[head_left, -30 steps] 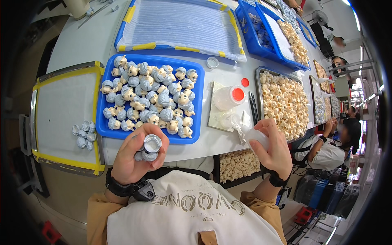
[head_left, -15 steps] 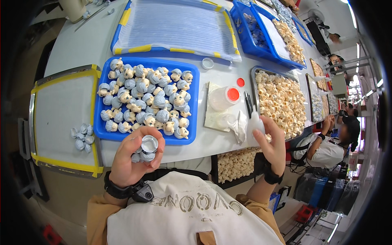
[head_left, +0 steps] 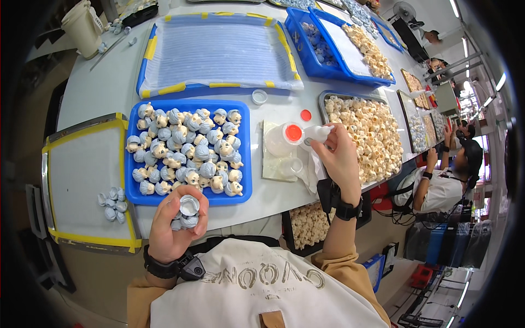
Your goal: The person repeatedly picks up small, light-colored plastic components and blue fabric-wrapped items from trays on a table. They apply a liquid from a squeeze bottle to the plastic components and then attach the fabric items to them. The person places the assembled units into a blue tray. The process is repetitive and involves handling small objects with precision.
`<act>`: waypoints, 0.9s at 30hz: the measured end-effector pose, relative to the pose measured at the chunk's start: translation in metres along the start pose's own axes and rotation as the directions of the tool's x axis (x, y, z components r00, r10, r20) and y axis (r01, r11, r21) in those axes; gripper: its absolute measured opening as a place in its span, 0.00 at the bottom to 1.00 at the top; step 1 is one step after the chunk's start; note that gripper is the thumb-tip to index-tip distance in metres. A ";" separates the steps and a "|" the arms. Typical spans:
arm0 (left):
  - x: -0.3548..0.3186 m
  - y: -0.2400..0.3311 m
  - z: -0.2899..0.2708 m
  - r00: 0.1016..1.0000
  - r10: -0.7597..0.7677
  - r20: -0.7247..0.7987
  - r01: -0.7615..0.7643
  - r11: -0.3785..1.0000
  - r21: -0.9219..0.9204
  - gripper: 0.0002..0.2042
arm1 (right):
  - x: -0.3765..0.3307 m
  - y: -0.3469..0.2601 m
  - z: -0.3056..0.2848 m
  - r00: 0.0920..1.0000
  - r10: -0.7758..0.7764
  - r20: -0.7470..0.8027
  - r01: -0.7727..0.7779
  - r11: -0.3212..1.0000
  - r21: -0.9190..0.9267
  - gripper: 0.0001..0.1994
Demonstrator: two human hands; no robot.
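Observation:
Several hollow blue-grey doll hair pieces (head_left: pixel 189 205) are gathered in my left hand (head_left: pixel 174 223), the topmost with its round opening facing up. My closed right hand (head_left: pixel 343 156) grips a small white squeeze bottle (head_left: pixel 316 133), tipped on its side with the nozzle to the right. Beside the bottle stands a translucent jar (head_left: pixel 278 141) with a red round top, on a pale pad (head_left: pixel 269 170). Left of it, a blue tray (head_left: pixel 244 186) is filled with doll heads (head_left: pixel 191 150) with blue-grey hair and painted eyes.
Several loose hair pieces (head_left: pixel 112 203) lie on a yellow-taped board (head_left: pixel 76 175) at left. A metal tray of beige hollow parts (head_left: pixel 366 136) stands at right. Behind are a cloth-lined tray (head_left: pixel 219 52) and blue bins (head_left: pixel 311 54). A co-worker (head_left: pixel 432 186) sits far right.
My right hand has moved up and left with the squeeze bottle, which has gone from upright to lying sideways beside the jar. My left hand still holds the hair pieces.

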State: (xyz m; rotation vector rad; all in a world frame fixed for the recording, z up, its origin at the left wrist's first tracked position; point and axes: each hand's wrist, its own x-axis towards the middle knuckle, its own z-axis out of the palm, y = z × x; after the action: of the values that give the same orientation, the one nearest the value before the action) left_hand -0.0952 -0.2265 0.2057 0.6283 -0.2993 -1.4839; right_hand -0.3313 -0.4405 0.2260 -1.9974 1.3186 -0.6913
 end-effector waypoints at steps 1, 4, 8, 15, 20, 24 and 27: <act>0.000 0.000 0.000 1.000 0.000 0.002 0.000 1.000 0.005 0.19 | -0.002 -0.002 -0.002 1.000 0.024 0.015 -0.024 1.000 0.011 0.20; 0.000 -0.001 -0.001 1.000 -0.006 0.010 0.006 1.000 0.027 0.19 | -0.024 0.000 -0.016 0.995 -0.020 -0.093 0.018 1.000 -0.023 0.24; -0.002 0.001 0.004 0.999 -0.035 -0.014 0.035 0.998 0.050 0.21 | -0.049 0.010 -0.057 0.957 0.224 -0.186 -0.245 0.965 -0.098 0.22; 0.000 0.001 0.005 0.993 -0.057 0.107 0.043 0.991 0.128 0.19 | -0.069 0.041 -0.064 0.984 0.142 -0.107 -0.178 0.798 -0.576 0.13; -0.001 -0.005 0.003 0.997 -0.010 0.081 0.009 1.000 0.020 0.23 | -0.070 0.038 -0.060 0.995 0.037 -0.095 -0.083 0.834 -0.545 0.12; 0.000 -0.002 0.004 0.991 -0.071 0.111 0.059 0.993 0.104 0.23 | -0.072 0.058 -0.057 0.988 -0.037 -0.149 -0.040 0.876 -0.481 0.10; 0.000 0.000 0.007 0.990 -0.084 0.109 0.068 0.988 0.141 0.24 | -0.076 0.051 -0.059 0.988 -0.087 -0.128 0.019 0.887 -0.461 0.09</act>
State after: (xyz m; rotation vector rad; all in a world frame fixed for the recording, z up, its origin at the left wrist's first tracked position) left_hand -0.0987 -0.2278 0.2117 0.6710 -0.4743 -1.5858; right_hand -0.4316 -0.3975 0.2201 -2.4006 1.6392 -0.5971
